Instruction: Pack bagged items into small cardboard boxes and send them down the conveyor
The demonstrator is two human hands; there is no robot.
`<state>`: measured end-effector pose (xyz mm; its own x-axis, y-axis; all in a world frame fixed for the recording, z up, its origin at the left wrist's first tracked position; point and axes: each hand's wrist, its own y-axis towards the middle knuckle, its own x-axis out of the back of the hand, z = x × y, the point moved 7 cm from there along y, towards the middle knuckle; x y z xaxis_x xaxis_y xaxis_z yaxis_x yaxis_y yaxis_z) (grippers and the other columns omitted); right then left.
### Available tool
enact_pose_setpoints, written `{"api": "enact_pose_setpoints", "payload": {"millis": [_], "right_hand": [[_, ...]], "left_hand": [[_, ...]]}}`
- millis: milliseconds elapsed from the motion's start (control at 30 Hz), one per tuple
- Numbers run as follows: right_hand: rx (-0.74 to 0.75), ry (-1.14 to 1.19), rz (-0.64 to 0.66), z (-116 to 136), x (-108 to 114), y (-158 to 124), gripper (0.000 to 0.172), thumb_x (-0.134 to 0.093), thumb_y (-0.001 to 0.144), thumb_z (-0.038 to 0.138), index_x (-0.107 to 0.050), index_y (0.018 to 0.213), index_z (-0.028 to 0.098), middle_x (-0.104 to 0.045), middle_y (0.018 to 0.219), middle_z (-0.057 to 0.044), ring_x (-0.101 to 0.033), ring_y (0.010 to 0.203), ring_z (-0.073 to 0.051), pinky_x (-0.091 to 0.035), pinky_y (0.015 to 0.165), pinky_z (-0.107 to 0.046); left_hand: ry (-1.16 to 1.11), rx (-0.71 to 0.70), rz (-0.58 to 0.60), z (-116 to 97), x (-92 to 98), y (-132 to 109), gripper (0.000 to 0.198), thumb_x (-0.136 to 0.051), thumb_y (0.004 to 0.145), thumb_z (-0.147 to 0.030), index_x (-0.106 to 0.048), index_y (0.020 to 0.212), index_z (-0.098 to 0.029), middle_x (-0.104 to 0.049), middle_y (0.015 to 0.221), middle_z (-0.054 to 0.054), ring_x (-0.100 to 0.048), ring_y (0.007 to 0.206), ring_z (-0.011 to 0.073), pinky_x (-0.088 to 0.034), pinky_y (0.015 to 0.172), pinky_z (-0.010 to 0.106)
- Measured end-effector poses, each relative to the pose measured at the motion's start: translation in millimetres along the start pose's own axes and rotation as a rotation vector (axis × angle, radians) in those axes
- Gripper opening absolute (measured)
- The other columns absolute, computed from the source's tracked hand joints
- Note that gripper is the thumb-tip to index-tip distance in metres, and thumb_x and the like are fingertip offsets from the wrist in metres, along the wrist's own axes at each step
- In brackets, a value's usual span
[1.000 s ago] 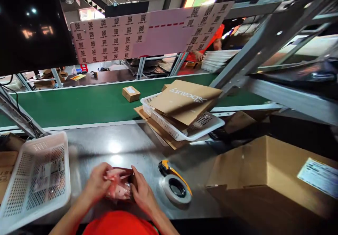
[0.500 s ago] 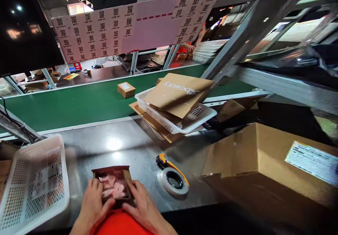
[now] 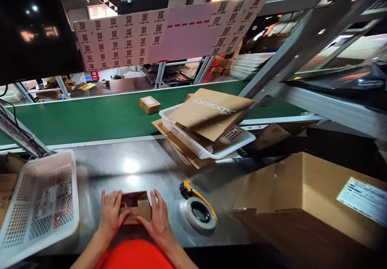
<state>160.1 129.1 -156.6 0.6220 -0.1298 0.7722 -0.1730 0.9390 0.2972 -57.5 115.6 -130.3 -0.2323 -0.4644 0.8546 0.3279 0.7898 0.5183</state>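
A small brown cardboard box [image 3: 140, 211] sits on the metal table between my two hands, its near flap folded partway over the top. Through the gap at the back its dark reddish inside shows; most of the contents are hidden. My left hand [image 3: 111, 212] grips the box's left side, thumb on the flap. My right hand [image 3: 159, 216] lies along the right side, fingers stretched upward and thumb at the flap's near edge. To the right rests a yellow tape dispenser [image 3: 201, 212] with a roll of clear tape.
On the left stands a white perforated basket [image 3: 75, 204] holding plastic-wrapped items. Cardboard mailers [image 3: 211, 113] lie in a tilted white basket [image 3: 193, 146] at the back. A small taped box [image 3: 150, 105] sits on the green conveyor [image 3: 90, 117]. A large open carton [image 3: 272, 184] stands right.
The near flap has come up and over the box, covering the pink wrapped contents. Both hands have shifted slightly forward, fingers now along the sides. The view has turned a little left.
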Motion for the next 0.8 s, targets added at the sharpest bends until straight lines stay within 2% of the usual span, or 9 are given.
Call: {"api": "enact_pose_setpoints", "payload": {"millis": [100,167,233,300,533,600,667,733,800], "right_hand": [[0.212,-0.102,0.211,10,-12,-3,0.080,-0.062,0.099,0.032,-0.026,0.169,0.019,-0.031,0.172,-0.019,-0.026,0.160,-0.040,-0.035,0.124,-0.065],[0.279,-0.129,0.416,16,-19,-2,0.067,-0.052,0.103,0.030,-0.033,0.166,0.019,-0.034,0.172,-0.016,-0.027,0.160,-0.038,-0.036,0.124,-0.064],[0.261,-0.155,0.514,17,-19,1,0.063,-0.049,0.105,0.031,-0.035,0.165,0.018,-0.031,0.172,-0.015,-0.026,0.161,-0.037,-0.035,0.124,-0.065],[0.249,-0.176,0.545,17,-18,2,0.064,-0.050,0.105,0.034,-0.035,0.165,0.019,-0.030,0.172,-0.015,-0.027,0.160,-0.037,-0.033,0.125,-0.067],[0.349,-0.138,0.437,14,-16,-3,0.070,-0.058,0.101,0.043,-0.037,0.165,0.024,-0.037,0.170,-0.012,-0.035,0.157,-0.037,-0.040,0.123,-0.060],[0.362,-0.123,0.427,-4,-10,0,0.067,-0.060,0.099,0.047,-0.043,0.162,0.032,-0.045,0.167,-0.005,-0.041,0.154,-0.032,-0.039,0.125,-0.051],[0.244,-0.173,0.372,-42,8,9,0.058,-0.054,0.101,0.043,-0.050,0.158,0.031,-0.053,0.162,-0.004,-0.044,0.153,-0.029,-0.034,0.128,-0.051],[-0.024,-0.288,0.252,-97,39,17,0.057,-0.044,0.100,0.030,-0.052,0.155,0.017,-0.055,0.158,-0.016,-0.045,0.151,-0.035,-0.029,0.128,-0.062],[-0.324,-0.403,0.160,-151,74,15,0.060,-0.047,0.091,0.020,-0.055,0.148,0.005,-0.061,0.146,-0.029,-0.055,0.141,-0.043,-0.039,0.118,-0.067]], "left_hand": [[-0.085,-0.028,0.085,-3,-6.0,-25,0.043,-0.049,0.106,-0.023,-0.063,0.146,-0.025,-0.070,0.142,0.010,-0.065,0.130,0.0284,-0.039,0.123,0.060],[-0.133,0.016,0.109,1,-6.3,-36,0.047,-0.048,0.104,-0.017,-0.063,0.146,-0.031,-0.062,0.154,0.008,-0.052,0.147,0.0339,-0.049,0.115,0.062],[-0.190,0.062,0.121,5,-5.9,-41,0.049,-0.051,0.103,-0.018,-0.060,0.149,-0.033,-0.051,0.164,0.007,-0.032,0.159,0.0380,-0.054,0.111,0.061],[-0.236,0.056,0.128,3,-5.4,-41,0.049,-0.052,0.104,-0.021,-0.057,0.152,-0.031,-0.045,0.168,0.007,-0.019,0.164,0.0371,-0.055,0.113,0.058],[-0.139,0.047,0.119,-8,-1.5,-34,0.052,-0.059,0.101,-0.027,-0.057,0.153,-0.033,-0.043,0.168,0.009,-0.020,0.163,0.0409,-0.055,0.113,0.058],[-0.132,0.023,0.119,-9,-1.3,-36,0.055,-0.059,0.101,-0.027,-0.054,0.155,-0.037,-0.041,0.170,0.007,-0.018,0.163,0.0409,-0.057,0.111,0.056],[-0.147,0.022,0.123,-6,-3.1,-37,0.056,-0.058,0.102,-0.026,-0.052,0.156,-0.038,-0.039,0.171,0.005,-0.018,0.163,0.0399,-0.059,0.109,0.052],[-0.180,0.011,0.125,-4,-6.7,-36,0.055,-0.057,0.102,-0.026,-0.053,0.156,-0.036,-0.039,0.171,0.004,-0.018,0.164,0.0401,-0.059,0.109,0.052],[-0.238,-0.029,0.129,-4,-11.6,-28,0.053,-0.059,0.101,-0.027,-0.056,0.154,-0.033,-0.041,0.170,0.005,-0.016,0.164,0.0407,-0.057,0.113,0.054]]}}
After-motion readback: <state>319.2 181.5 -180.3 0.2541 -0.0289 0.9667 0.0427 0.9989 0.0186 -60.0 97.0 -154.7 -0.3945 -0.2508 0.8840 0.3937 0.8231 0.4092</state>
